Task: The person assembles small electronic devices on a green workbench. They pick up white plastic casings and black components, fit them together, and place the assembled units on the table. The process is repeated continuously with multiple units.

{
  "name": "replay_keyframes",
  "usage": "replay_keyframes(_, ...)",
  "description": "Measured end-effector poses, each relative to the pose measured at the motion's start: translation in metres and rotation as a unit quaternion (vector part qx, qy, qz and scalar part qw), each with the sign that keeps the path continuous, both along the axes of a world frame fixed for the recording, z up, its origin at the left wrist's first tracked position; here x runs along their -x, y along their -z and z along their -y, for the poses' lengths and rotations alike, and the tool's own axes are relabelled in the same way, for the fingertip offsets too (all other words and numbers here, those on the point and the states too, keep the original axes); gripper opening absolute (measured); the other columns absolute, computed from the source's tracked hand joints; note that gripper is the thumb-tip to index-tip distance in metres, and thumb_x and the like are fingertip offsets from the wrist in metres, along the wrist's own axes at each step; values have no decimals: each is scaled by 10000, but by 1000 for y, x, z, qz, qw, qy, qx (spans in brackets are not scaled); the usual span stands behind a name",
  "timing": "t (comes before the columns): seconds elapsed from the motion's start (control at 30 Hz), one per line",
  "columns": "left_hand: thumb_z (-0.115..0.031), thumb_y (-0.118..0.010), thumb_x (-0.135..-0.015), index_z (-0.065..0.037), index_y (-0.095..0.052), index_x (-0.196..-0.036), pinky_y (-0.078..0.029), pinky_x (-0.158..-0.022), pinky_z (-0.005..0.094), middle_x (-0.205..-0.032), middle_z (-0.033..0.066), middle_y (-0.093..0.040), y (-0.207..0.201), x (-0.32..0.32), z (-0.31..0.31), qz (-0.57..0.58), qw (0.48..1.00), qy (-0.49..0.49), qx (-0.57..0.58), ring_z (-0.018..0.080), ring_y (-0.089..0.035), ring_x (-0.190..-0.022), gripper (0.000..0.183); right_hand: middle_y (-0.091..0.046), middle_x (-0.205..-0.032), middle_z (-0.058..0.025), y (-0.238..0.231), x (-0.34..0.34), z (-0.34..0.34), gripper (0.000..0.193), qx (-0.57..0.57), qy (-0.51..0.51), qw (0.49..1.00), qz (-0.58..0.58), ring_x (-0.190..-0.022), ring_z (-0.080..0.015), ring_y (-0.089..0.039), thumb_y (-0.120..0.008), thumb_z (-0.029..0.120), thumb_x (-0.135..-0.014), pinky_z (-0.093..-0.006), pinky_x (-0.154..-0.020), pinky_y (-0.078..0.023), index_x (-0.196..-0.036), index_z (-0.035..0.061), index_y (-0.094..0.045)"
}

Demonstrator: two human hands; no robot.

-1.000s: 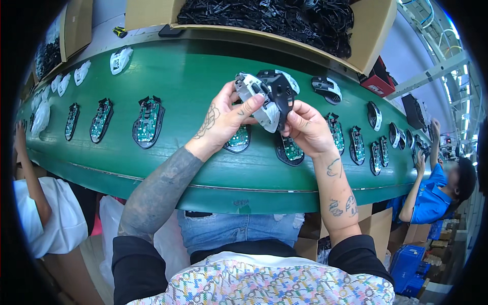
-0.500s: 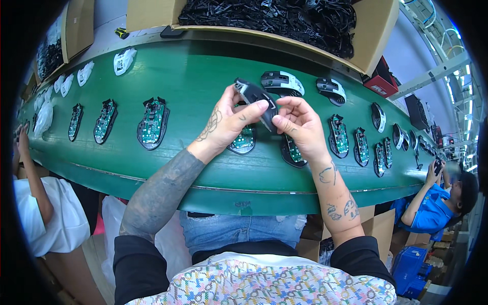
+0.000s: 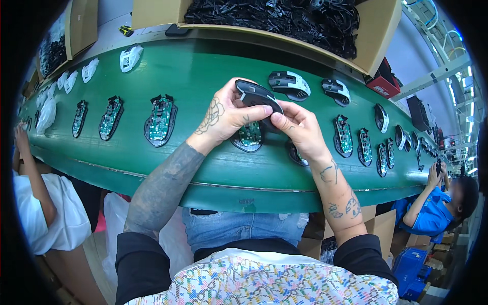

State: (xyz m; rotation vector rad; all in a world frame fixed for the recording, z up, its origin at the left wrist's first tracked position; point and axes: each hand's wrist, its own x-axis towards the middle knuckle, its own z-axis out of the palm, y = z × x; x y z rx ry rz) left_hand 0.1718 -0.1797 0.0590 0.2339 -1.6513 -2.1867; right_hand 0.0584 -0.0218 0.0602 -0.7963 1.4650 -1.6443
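Observation:
A dark mouse shell [image 3: 258, 95] with a light grey edge is held tilted above the green belt. My left hand [image 3: 223, 116] is closed round its left end, with the thumb across its near side. The fingers of my right hand [image 3: 301, 127] pinch its right end, thumb close to the left thumb. Part of the shell is hidden behind both thumbs. Just below the hands, a mouse base with a green circuit board [image 3: 249, 136] lies on the belt. Another mouse base [image 3: 297, 154] is mostly covered by my right hand.
The green belt [image 3: 198, 76] carries several mouse bases with boards [image 3: 160, 122], white shells [image 3: 131, 58] and grey-black mice [image 3: 290, 85]. Behind it stands a cardboard box [image 3: 378, 35] of black parts. A person in blue [image 3: 432, 216] works at right, another in white [image 3: 63, 213] at left.
The mouse shell has turned from a steep slant to a flatter tilt in my hands. My right fingers have closed in on its end. The view has shifted slightly.

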Motion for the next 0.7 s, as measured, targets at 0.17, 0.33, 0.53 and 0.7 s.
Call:
replay_keyframes(0.17, -397, -657, -858, -52, -565, -1031, -460, -823, 264, -975, 57, -622, 8, 7, 18, 15, 999, -27, -40, 118, -590, -911, 396, -623, -1093, -120, 3, -6, 14, 463, -7, 44, 999, 9, -950, -133, -613, -690, 167, -860, -259, -857, -498, -1214, -63, -500)
replay_keyframes(0.33, -500, -382, -970, 5, -559, -1131, -439, -913, 332, -1069, 88, -648, -18, 30, 73, 0, 1000, -13, 28, 166, -606, -1009, 559, -655, -1024, -136, -22, 0, 58, 560, -31, 117, 971, -205, -907, -162, -640, -709, 358, -831, -277, -822, -499, -1168, -61, -551)
replay_keyframes(0.53, -527, -675, -783, 55, -535, -1178, -410, -967, 366, -1212, 216, -555, -21, -5, 218, 169, 796, -467, 346, 285, -533, -1138, 717, -648, -984, -185, -42, 71, 79, 355, -22, 245, 826, -507, -897, -308, -641, -675, 324, -807, -379, -799, -511, -1003, 28, -677)
replay_keyframes(0.7, -483, -709, -717, -24, -550, -1189, -410, -971, 415, -1177, 239, -541, 26, -49, 291, 391, 503, -434, 637, 362, -496, -1142, 678, -662, -1042, -154, -49, 181, 102, 313, -250, 254, 742, -567, -989, -305, -628, -660, 281, -785, -367, -896, -478, -1037, 98, -695)
